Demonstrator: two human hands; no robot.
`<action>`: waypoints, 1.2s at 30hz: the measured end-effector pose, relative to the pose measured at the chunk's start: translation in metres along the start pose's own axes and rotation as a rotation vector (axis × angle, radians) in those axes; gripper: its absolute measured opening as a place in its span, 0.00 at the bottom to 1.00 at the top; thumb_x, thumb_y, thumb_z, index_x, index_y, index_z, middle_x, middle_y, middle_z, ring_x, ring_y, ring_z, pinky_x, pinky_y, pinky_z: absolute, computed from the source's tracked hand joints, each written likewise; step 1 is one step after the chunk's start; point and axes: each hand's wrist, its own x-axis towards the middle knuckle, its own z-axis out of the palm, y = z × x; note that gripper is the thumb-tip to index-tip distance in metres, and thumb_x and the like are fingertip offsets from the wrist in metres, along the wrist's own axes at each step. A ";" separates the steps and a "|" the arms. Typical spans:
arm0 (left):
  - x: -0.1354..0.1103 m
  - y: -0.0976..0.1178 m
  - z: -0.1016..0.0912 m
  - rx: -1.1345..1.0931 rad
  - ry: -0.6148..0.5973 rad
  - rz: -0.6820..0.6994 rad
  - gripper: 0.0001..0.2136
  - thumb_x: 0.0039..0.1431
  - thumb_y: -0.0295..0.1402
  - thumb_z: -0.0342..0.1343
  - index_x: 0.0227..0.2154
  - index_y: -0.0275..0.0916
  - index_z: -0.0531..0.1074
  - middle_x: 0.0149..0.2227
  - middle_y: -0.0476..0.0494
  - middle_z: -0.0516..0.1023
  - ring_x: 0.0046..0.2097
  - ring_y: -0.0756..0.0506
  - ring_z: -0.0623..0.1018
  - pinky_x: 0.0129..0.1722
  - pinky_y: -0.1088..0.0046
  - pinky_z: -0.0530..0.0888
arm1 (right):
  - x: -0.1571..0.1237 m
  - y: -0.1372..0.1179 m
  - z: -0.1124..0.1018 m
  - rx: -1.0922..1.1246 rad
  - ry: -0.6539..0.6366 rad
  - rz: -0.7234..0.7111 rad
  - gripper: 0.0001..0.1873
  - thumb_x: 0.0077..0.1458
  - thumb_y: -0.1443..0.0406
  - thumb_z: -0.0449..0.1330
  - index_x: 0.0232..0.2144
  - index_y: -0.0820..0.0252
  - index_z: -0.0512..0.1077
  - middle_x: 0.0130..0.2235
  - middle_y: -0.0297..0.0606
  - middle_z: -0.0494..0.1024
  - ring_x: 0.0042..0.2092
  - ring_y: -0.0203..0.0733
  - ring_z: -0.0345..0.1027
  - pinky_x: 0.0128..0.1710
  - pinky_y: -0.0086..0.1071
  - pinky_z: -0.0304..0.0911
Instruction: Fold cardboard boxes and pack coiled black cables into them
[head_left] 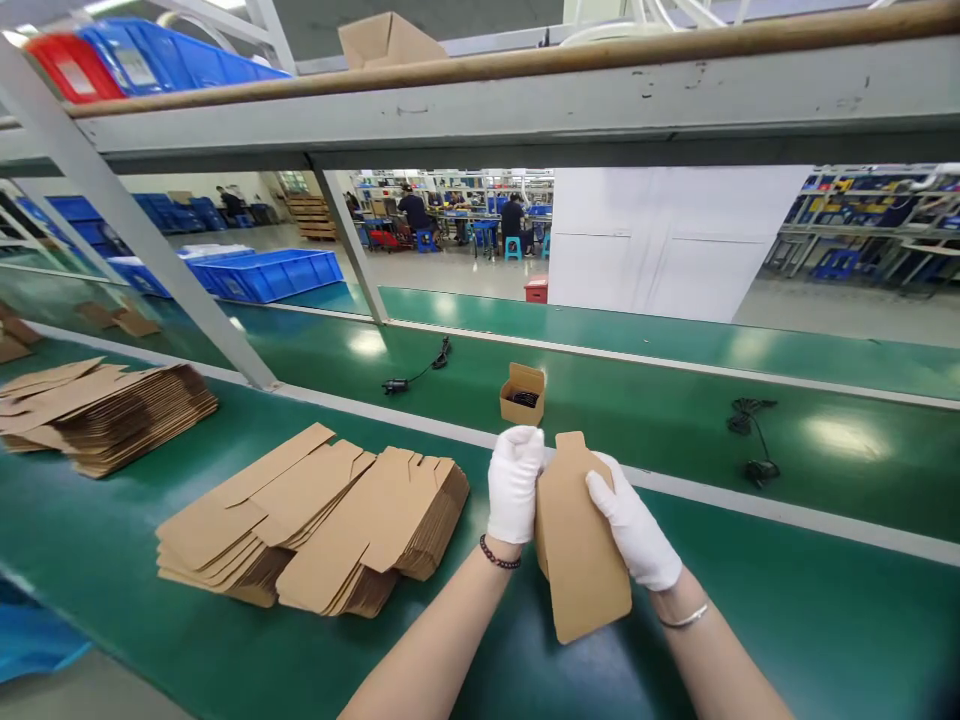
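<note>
Both my hands wear white gloves and hold one brown cardboard box (583, 540), partly unfolded, above the green table. My right hand (634, 525) grips its right side, thumb lying on the front panel. At the box's upper left, my left hand (516, 480) is closed against the edge, its fingertips partly hidden. Just beyond my hands stands a small open carton (523, 396) with something black and coiled inside. To the left of my hands lie stacks of flat cardboard box blanks (375, 510), overlapping one another.
Another blank stack (112, 410) lies farther left. Black corded devices rest on the green belt, one at left (405, 382) and one at right (759, 465). A white post (150, 210) and an overhead shelf (480, 105) frame the bench. Blue bins (270, 275) stand behind; people sit in the background.
</note>
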 end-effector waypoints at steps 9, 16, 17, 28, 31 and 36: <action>-0.018 -0.008 0.011 0.303 -0.206 0.032 0.16 0.56 0.47 0.54 0.25 0.38 0.71 0.38 0.42 0.79 0.44 0.43 0.77 0.47 0.65 0.73 | 0.002 0.014 -0.002 -0.416 0.527 -0.370 0.16 0.59 0.52 0.54 0.34 0.57 0.70 0.42 0.42 0.77 0.45 0.47 0.72 0.49 0.43 0.67; -0.026 -0.014 0.004 0.474 -0.154 0.372 0.07 0.59 0.34 0.51 0.32 0.40 0.74 0.52 0.39 0.75 0.52 0.42 0.75 0.52 0.61 0.72 | -0.005 0.012 0.003 -0.541 0.520 -0.589 0.12 0.61 0.61 0.51 0.37 0.56 0.74 0.48 0.44 0.77 0.50 0.48 0.71 0.51 0.45 0.67; -0.027 -0.014 0.002 0.479 -0.170 0.408 0.10 0.60 0.35 0.50 0.30 0.40 0.75 0.53 0.39 0.75 0.51 0.42 0.77 0.50 0.62 0.74 | -0.006 0.010 0.004 -0.566 0.515 -0.602 0.12 0.61 0.62 0.51 0.34 0.56 0.74 0.47 0.44 0.77 0.49 0.48 0.72 0.50 0.45 0.68; -0.035 -0.021 -0.002 0.301 -0.137 0.622 0.16 0.64 0.47 0.46 0.41 0.40 0.70 0.45 0.39 0.76 0.46 0.43 0.77 0.48 0.62 0.73 | -0.017 0.002 0.004 -0.577 0.531 -0.726 0.13 0.59 0.63 0.54 0.46 0.55 0.69 0.51 0.44 0.74 0.49 0.49 0.72 0.50 0.48 0.68; -0.032 -0.026 -0.001 0.126 -0.179 0.586 0.25 0.51 0.53 0.59 0.46 0.41 0.67 0.41 0.42 0.76 0.40 0.44 0.78 0.41 0.65 0.76 | -0.017 0.006 0.009 -0.464 0.497 -0.647 0.18 0.61 0.63 0.53 0.53 0.55 0.65 0.51 0.44 0.74 0.48 0.47 0.72 0.49 0.47 0.69; -0.035 -0.032 -0.001 -0.031 -0.257 0.578 0.33 0.39 0.53 0.66 0.50 0.49 0.68 0.39 0.48 0.77 0.39 0.46 0.79 0.41 0.69 0.77 | -0.015 0.012 0.011 -0.399 0.494 -0.651 0.14 0.62 0.63 0.51 0.50 0.55 0.66 0.45 0.43 0.76 0.45 0.46 0.73 0.46 0.45 0.71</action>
